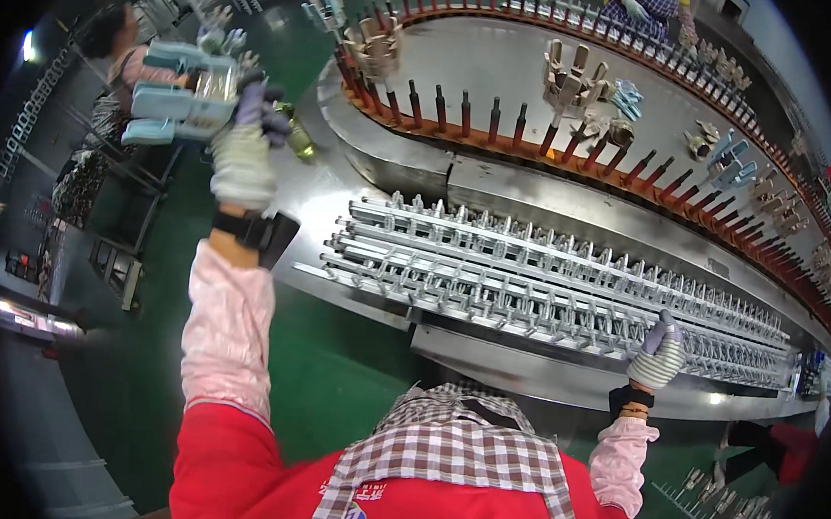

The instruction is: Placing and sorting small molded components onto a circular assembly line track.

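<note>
Raised at the far left, my left hand wears a striped glove with purple fingers. Its fingers are closed on a pronged part with broad light-blue prongs and a shiny, clear-looking middle. A yellowish, shiny cylinder shows just beyond those fingers; whether it is held cannot be made out. Lower right, my right hand, gloved alike, rests at the near edge of long silvery metal racks lined with small hooks. Its fingers are curled, and what lies inside them is hidden.
Behind the racks curves a metal conveyor table, edged with upright dark-tipped red pins. Several beige pronged parts and blue ones lie or stand on it. A co-worker is at the left; another works across the table.
</note>
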### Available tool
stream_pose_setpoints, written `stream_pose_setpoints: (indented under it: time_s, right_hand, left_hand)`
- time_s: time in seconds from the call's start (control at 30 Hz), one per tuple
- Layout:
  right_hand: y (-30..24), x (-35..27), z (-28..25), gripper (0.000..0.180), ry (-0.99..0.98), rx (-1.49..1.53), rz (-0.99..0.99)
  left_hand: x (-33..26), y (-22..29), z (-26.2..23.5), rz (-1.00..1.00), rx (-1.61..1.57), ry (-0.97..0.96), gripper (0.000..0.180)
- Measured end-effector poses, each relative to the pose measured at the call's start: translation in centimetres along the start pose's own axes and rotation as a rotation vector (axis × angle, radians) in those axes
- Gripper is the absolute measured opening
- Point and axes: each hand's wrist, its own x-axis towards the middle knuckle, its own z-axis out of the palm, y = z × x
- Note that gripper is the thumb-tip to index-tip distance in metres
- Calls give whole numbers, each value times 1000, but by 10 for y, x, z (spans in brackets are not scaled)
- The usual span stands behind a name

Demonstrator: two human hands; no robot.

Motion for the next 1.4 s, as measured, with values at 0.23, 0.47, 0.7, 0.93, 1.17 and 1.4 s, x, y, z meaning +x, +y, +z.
stream_pose_setpoints:
  time_s: [0.23, 0.47, 0.7, 0.93, 1.17, 1.4]
  right_hand:
    - [-7, 34, -35, 16, -90, -168, -26]
    - [49, 42, -52, 14, -46, 336, 371]
    - [19, 52, -61, 10, -130, -273, -156]
    - [0, 106, -66, 23, -334, 171, 252]
    - [54, 218, 40, 52, -487, 351, 335]
    - [11, 257, 120, 56, -468, 445, 672]
  left_hand:
    - [-105, 19, -26, -322, 87, -177, 32]
    - [-234, -26, 65, -853, 152, -366, 15]
    - [-274, -149, 1, -590, -199, -458, 18]
    - [-267, -123, 38, -106, 690, -477, 28]
    - [-276, -152, 45, -421, 317, -276, 34]
    - [-302, -174, 37, -310, 475, -220, 41]
